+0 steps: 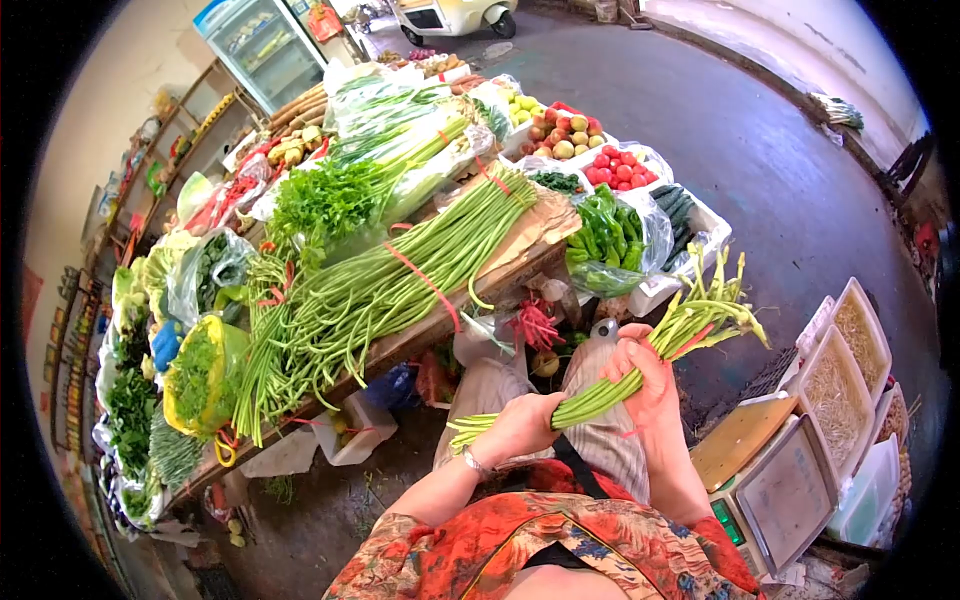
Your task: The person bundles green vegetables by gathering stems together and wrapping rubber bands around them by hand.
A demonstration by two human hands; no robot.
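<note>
A bundle of thin green stalks (pixel 597 400) lies across my lap, its looser, yellowish tips fanning out to the upper right with a red tie near them. My left hand (pixel 522 428) is wrapped round the lower left part of the bundle. Farther up, my right hand (pixel 642 378) grips it, with the fingers curled over the stalks. On the stall in front lies a large heap of long green beans (pixel 400 280), bound with red bands. Leafy celery (pixel 330 205) rests behind the beans.
Green peppers (pixel 605 232), tomatoes (pixel 620 168) and cucumbers (pixel 676 215) sit in boxes ahead. A yellow bag of greens (pixel 203 375) hangs at the left. At my right stand a scale (pixel 780 492) and white bins (pixel 835 400). A glass-door fridge (pixel 262 50) is behind the stall.
</note>
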